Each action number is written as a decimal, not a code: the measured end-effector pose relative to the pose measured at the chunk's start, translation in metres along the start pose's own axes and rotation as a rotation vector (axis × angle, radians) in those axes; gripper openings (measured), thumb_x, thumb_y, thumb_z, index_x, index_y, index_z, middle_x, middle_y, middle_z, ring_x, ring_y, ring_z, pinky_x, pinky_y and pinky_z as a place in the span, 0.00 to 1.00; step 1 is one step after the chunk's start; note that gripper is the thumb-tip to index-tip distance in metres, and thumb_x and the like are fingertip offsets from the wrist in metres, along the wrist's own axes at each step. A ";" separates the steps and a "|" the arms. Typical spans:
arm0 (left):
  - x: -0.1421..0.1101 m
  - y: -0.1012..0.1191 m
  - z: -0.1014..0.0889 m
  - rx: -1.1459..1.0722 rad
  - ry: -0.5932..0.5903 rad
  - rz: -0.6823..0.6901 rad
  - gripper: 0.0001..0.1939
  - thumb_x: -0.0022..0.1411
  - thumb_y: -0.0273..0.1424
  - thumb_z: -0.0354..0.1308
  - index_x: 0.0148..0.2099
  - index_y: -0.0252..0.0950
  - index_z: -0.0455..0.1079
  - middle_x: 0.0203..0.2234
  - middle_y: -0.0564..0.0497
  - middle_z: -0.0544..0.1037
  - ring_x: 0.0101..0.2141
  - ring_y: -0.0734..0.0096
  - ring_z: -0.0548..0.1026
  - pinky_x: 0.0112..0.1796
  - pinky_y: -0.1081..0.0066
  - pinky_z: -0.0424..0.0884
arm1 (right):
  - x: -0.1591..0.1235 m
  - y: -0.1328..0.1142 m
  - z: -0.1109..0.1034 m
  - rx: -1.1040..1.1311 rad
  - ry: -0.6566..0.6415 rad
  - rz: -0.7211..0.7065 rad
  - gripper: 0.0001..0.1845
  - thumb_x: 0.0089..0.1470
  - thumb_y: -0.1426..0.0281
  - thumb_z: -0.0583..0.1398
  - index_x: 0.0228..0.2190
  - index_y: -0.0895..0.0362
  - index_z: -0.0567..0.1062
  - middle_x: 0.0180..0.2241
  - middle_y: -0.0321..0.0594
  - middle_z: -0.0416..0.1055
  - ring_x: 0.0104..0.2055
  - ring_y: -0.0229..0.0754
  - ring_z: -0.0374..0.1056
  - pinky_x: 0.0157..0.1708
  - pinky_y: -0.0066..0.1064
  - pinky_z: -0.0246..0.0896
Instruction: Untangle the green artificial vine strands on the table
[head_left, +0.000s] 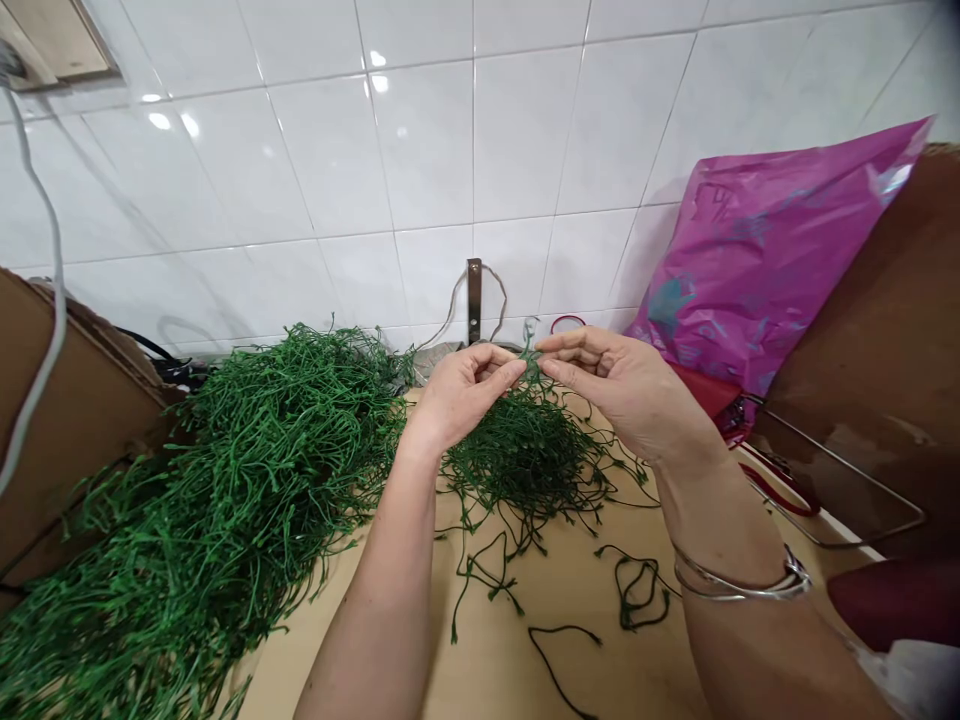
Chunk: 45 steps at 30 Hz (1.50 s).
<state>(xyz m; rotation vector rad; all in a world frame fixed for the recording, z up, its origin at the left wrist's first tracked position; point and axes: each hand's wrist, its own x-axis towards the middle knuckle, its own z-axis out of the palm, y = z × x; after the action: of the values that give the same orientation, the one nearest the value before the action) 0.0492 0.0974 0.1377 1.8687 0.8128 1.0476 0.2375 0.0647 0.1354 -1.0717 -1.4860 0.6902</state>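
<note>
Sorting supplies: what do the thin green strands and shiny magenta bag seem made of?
The thin green strands look like matte moulded plastic, given their uniform wiry bends. The shiny magenta bag looks like plastic film, creased with glare.

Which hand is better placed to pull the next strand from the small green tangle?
Probably the right hand: loose strands trail below it from the tangle, while the left hand sits nearer the big pile.
</note>
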 end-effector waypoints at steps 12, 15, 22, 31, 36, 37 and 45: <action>0.000 -0.004 0.004 -0.045 0.086 -0.017 0.14 0.61 0.41 0.63 0.36 0.34 0.71 0.28 0.54 0.71 0.29 0.75 0.64 0.33 0.71 0.61 | -0.003 -0.002 0.020 -0.080 0.043 -0.028 0.10 0.50 0.65 0.68 0.33 0.57 0.78 0.30 0.39 0.77 0.32 0.39 0.71 0.35 0.32 0.68; 0.000 -0.003 0.002 -0.097 0.063 -0.029 0.15 0.59 0.41 0.64 0.36 0.34 0.70 0.28 0.54 0.70 0.29 0.76 0.63 0.33 0.71 0.60 | -0.003 -0.001 0.022 -0.001 0.020 -0.027 0.11 0.50 0.64 0.68 0.33 0.57 0.78 0.31 0.39 0.77 0.34 0.40 0.71 0.38 0.34 0.69; 0.004 -0.002 0.016 -0.302 0.019 0.108 0.12 0.63 0.39 0.60 0.35 0.36 0.64 0.27 0.57 0.64 0.30 0.76 0.62 0.35 0.72 0.62 | 0.005 0.003 0.018 0.401 -0.071 0.118 0.10 0.47 0.66 0.65 0.28 0.52 0.68 0.27 0.33 0.69 0.31 0.41 0.70 0.33 0.36 0.69; 0.008 -0.012 0.033 -0.069 0.203 0.265 0.08 0.66 0.33 0.58 0.34 0.37 0.65 0.25 0.58 0.62 0.27 0.77 0.59 0.31 0.72 0.58 | 0.015 0.023 0.016 0.706 0.026 0.236 0.15 0.40 0.70 0.72 0.28 0.51 0.72 0.30 0.30 0.70 0.34 0.36 0.69 0.39 0.31 0.69; 0.005 -0.006 0.040 -0.048 0.230 0.304 0.10 0.65 0.30 0.58 0.31 0.38 0.63 0.24 0.57 0.63 0.26 0.76 0.60 0.30 0.72 0.60 | 0.023 0.040 0.009 0.741 0.075 0.277 0.19 0.34 0.70 0.76 0.28 0.51 0.73 0.29 0.31 0.72 0.35 0.37 0.70 0.42 0.33 0.71; 0.004 -0.003 0.039 -0.082 0.218 0.301 0.10 0.66 0.30 0.58 0.31 0.38 0.63 0.24 0.57 0.65 0.26 0.76 0.62 0.31 0.72 0.61 | 0.025 0.045 0.004 0.729 0.109 0.264 0.19 0.34 0.70 0.76 0.27 0.52 0.73 0.29 0.31 0.71 0.35 0.37 0.70 0.41 0.34 0.71; 0.011 -0.010 0.016 -0.396 0.452 0.158 0.10 0.64 0.34 0.63 0.34 0.38 0.65 0.26 0.55 0.72 0.29 0.77 0.72 0.35 0.75 0.68 | 0.030 0.052 -0.034 0.630 0.435 0.094 0.18 0.33 0.71 0.77 0.26 0.52 0.75 0.27 0.28 0.69 0.30 0.32 0.66 0.29 0.23 0.64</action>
<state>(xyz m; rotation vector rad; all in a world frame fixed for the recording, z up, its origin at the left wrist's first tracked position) 0.0668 0.1053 0.1272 1.3944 0.6495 1.6357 0.2842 0.1084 0.1096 -0.7367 -0.7670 0.8516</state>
